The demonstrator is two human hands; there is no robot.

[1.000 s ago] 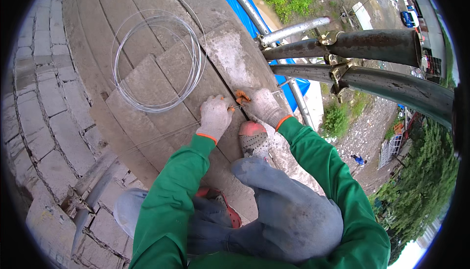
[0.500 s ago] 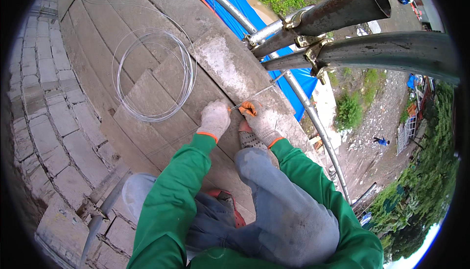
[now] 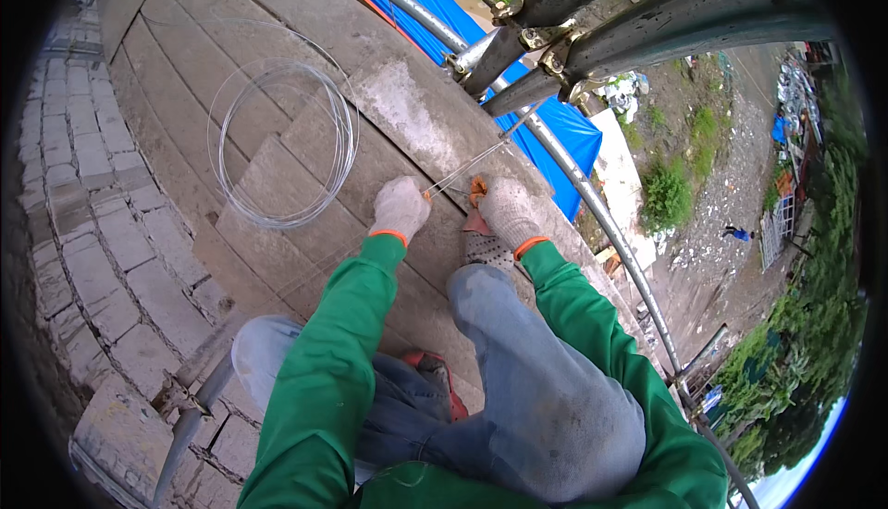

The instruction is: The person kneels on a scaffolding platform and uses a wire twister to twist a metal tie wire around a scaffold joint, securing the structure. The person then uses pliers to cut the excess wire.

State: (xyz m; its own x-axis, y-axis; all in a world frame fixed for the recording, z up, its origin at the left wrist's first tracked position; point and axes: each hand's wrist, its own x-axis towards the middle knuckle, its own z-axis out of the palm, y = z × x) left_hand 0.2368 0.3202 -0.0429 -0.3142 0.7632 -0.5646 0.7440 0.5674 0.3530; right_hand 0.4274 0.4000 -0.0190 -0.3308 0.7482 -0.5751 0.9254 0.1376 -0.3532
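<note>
Both my hands wear pale knit gloves with orange cuffs and orange-stained fingertips. My left hand (image 3: 401, 205) is closed on thin metal wire, pinched at the fingertips. From there, doubled wire strands (image 3: 470, 166) run taut up and right to the tube joint at the plank edge. My right hand (image 3: 509, 210) is closed beside the strands, its fingers curled round what looks like a short wire end. A loose coil of wire (image 3: 347, 143) lies on the planks beyond my left hand. My shoe (image 3: 487, 250) is just below my right hand.
Wooden planks (image 3: 199, 65) form the platform underfoot. Thick scaffold tubes (image 3: 684, 23) with clamps (image 3: 555, 55) stand at the far right; a thinner rail (image 3: 601, 213) runs along the edge, beside a blue tarp (image 3: 573, 134). Rubble ground lies far below. A block wall (image 3: 111, 222) rises at left.
My hands have moved slightly apart, the right one away from the strands. More of the doubled wire shows between my left hand and the tube. The view has shifted a little.
</note>
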